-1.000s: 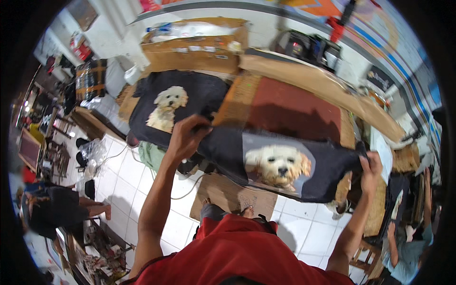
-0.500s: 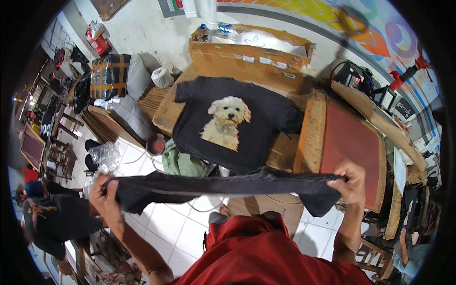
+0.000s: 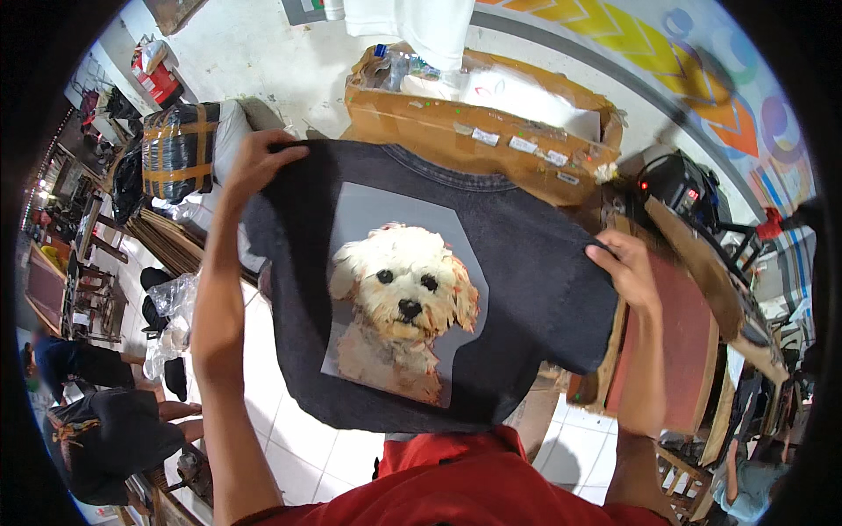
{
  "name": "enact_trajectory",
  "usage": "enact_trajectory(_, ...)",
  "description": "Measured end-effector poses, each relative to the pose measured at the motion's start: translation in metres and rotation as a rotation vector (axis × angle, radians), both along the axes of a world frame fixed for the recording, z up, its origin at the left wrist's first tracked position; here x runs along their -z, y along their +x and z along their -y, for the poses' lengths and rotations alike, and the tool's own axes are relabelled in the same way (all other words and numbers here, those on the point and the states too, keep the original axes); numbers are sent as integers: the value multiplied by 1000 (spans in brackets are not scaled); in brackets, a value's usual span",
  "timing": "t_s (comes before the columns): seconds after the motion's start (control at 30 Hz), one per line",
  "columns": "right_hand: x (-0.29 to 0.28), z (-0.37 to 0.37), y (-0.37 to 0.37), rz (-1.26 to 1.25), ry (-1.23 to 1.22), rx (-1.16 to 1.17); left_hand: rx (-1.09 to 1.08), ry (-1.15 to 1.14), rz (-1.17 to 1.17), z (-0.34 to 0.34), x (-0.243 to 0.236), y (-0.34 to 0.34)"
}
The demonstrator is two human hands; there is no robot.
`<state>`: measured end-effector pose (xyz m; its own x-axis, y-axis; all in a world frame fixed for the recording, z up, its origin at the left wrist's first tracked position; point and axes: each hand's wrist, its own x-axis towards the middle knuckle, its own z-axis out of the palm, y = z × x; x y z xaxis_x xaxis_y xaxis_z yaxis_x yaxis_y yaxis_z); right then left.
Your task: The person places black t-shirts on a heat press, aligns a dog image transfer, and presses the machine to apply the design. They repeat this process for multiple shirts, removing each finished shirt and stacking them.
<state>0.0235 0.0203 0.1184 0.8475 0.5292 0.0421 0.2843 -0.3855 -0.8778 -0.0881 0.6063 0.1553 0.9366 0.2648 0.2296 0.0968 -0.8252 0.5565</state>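
A black T-shirt [image 3: 544,298] hangs spread between my two hands, its collar toward the far side. On its front is a picture of a white dog [image 3: 405,324], inside a smooth grey sheet-like patch [image 3: 395,209] with cut corners. My left hand [image 3: 259,162] pinches the shirt at its far left shoulder, thumb on top. At the right, my right hand [image 3: 624,267] grips the sleeve side, fingers closed on the cloth. The raised shirt hides most of the table behind it.
A long cardboard box [image 3: 386,105] stands at the back under a hanging white cloth [image 3: 408,26]. To the right are a red-topped board [image 3: 662,342] and a black machine [image 3: 684,188]. A taped bundle [image 3: 180,149] sits at left; a person in dark clothes [image 3: 123,438] is lower left.
The held shirt was stretched low and edge-on; now it is raised and turned with its dog picture facing me. Both hands have moved up and away. Another dog-print shirt on the table is now covered.
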Motion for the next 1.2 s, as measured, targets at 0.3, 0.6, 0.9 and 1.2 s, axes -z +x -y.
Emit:
enact_trajectory(0.3, 160, -54, 135, 138, -818, 78, -132, 211, -176, 20, 229, 171)
enact_trajectory(0.6, 175, -94, 86, 540, -810, -352, 24, 358, -3, 94, 283, 62)
enact_trajectory(0.9, 186, -109, 76, 198, -991, -321, -41, 271, 58, 155, 293, -64)
enact_trajectory(1.2, 39, -88, -134, 626, 82, -221, -97, 164, -149, 254, 306, -97)
